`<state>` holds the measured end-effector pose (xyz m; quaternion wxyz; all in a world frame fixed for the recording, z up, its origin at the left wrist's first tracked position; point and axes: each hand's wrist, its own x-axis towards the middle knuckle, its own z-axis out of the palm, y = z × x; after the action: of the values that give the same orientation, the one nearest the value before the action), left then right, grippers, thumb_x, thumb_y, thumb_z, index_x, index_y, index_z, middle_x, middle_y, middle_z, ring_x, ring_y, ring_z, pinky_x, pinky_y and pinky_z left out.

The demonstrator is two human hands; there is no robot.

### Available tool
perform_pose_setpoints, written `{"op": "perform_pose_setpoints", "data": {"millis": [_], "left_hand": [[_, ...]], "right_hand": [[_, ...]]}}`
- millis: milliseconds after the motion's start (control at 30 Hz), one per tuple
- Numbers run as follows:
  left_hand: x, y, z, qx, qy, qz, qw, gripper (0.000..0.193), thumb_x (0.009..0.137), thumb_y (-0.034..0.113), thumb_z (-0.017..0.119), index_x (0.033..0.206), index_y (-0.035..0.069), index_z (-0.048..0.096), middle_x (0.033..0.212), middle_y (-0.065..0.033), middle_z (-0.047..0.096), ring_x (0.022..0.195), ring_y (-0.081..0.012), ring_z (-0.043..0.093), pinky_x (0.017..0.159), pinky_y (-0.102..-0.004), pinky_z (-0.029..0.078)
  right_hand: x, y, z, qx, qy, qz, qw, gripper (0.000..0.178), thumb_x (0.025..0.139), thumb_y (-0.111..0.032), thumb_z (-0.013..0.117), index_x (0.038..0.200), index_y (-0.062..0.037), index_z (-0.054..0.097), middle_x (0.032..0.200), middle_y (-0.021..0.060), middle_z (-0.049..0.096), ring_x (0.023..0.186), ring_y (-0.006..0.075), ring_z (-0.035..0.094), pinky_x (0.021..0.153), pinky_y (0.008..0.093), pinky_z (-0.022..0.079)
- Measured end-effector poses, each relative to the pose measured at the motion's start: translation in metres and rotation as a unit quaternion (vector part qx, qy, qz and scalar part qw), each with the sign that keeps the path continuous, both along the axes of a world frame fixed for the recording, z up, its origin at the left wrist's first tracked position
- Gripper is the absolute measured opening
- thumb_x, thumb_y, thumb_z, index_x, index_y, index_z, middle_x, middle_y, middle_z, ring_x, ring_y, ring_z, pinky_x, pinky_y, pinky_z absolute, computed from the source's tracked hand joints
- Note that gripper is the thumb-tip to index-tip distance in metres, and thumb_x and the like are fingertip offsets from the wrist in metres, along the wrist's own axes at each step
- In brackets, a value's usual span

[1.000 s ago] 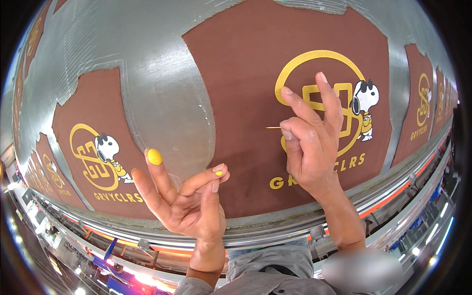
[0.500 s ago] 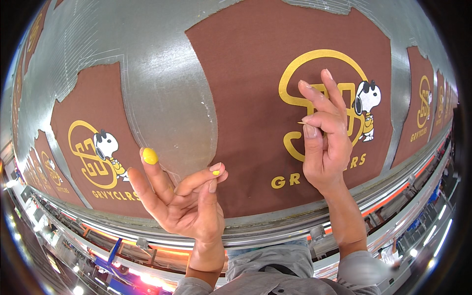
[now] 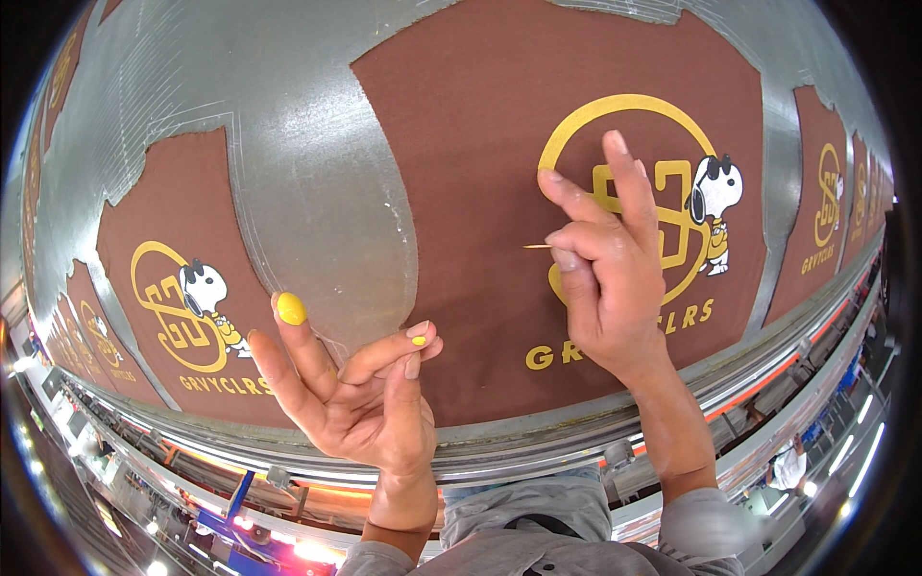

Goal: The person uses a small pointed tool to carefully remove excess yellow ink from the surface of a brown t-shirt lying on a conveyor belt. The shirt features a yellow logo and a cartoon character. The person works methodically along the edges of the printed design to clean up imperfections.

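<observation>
My right hand [image 3: 615,278] hovers over a large brown fabric panel [image 3: 480,144], its thumb and index finger pinching a thin, pale toothpick-like stick [image 3: 536,247] that points left. Under that hand, the panel carries a yellow ring-and-letter print [image 3: 615,106] with a white cartoon dog [image 3: 720,187] at its right side. Palm up and lower left, my left hand [image 3: 375,403] has its fingers spread and grips nothing that I can see. A glossy yellow blob [image 3: 291,308] sits on one fingertip, and a smaller yellow dab [image 3: 419,341] marks another finger.
Both brown panels lie flat on a long grey metal table [image 3: 307,154]; the second printed panel [image 3: 173,192] is at left. More panels [image 3: 819,173] continue on the right. Metal rails [image 3: 538,461] run along the near edge. A person [image 3: 789,466] is visible at lower right.
My right hand has shifted left across the print with the stick, which now shows more of its length. My left hand stays almost in place.
</observation>
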<state>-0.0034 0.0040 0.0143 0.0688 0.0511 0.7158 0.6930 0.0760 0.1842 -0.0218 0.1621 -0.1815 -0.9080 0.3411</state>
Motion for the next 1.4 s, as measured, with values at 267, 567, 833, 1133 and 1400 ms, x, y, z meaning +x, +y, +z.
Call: {"op": "perform_pose_setpoints", "data": {"millis": [267, 567, 833, 1133, 1400], "left_hand": [[0.001, -0.002, 0.002, -0.009, -0.004, 0.003, 1.0, 0.094, 0.082, -0.013, 0.056, 0.16, 0.001, 0.006, 0.158, -0.0324, 0.029, 0.088, -0.0228, 0.076, 0.072, -0.029, 0.065], [-0.001, -0.004, 0.005, -0.006, -0.021, -0.003, 1.0, 0.096, 0.082, -0.016, 0.055, 0.161, 0.004, 0.003, 0.161, -0.0284, 0.026, 0.088, -0.0248, 0.075, 0.073, -0.0322, 0.066], [0.0, -0.006, 0.011, 0.019, -0.059, -0.007, 0.998, 0.102, 0.083, -0.019, 0.056, 0.161, 0.008, -0.004, 0.166, -0.0194, 0.021, 0.089, -0.0279, 0.074, 0.074, -0.0377, 0.066], [-0.004, -0.029, 0.054, 0.006, 0.056, 0.016, 0.998, 0.087, 0.087, -0.016, 0.058, 0.159, -0.001, 0.012, 0.162, -0.0291, 0.023, 0.091, -0.0245, 0.074, 0.07, -0.0289, 0.065], [0.015, -0.134, 0.177, -0.083, 0.165, 0.017, 0.983, 0.085, 0.086, -0.021, 0.052, 0.16, 0.001, 0.014, 0.162, -0.0273, 0.024, 0.098, -0.0269, 0.073, 0.076, -0.0296, 0.064]], "right_hand": [[0.003, 0.0, 0.005, -0.049, 0.005, -0.017, 0.999, 0.004, 0.094, -0.006, 0.063, 0.095, -0.0075, 0.059, 0.125, 0.014, 0.071, 0.147, 0.0401, 0.037, 0.117, 0.0569, 0.026], [0.005, 0.002, 0.001, -0.079, 0.04, -0.033, 0.996, 0.003, 0.094, -0.008, 0.063, 0.094, -0.0075, 0.059, 0.126, 0.0159, 0.07, 0.148, 0.0407, 0.036, 0.118, 0.0563, 0.025], [0.001, 0.0, 0.008, 0.009, -0.03, 0.008, 0.999, 0.002, 0.097, -0.006, 0.058, 0.095, -0.0058, 0.058, 0.127, 0.0171, 0.069, 0.147, 0.041, 0.037, 0.119, 0.057, 0.023], [0.025, -0.003, 0.017, -0.18, 0.216, -0.163, 0.946, 0.008, 0.103, -0.004, 0.047, 0.108, -0.0028, 0.053, 0.134, 0.0221, 0.059, 0.14, 0.0383, 0.047, 0.114, 0.0469, 0.035], [0.085, -0.039, 0.038, -0.107, 0.138, -0.139, 0.975, 0.012, 0.096, -0.001, 0.055, 0.107, -0.0005, 0.054, 0.121, 0.0221, 0.059, 0.109, 0.0405, 0.061, 0.094, 0.0451, 0.051]]}}
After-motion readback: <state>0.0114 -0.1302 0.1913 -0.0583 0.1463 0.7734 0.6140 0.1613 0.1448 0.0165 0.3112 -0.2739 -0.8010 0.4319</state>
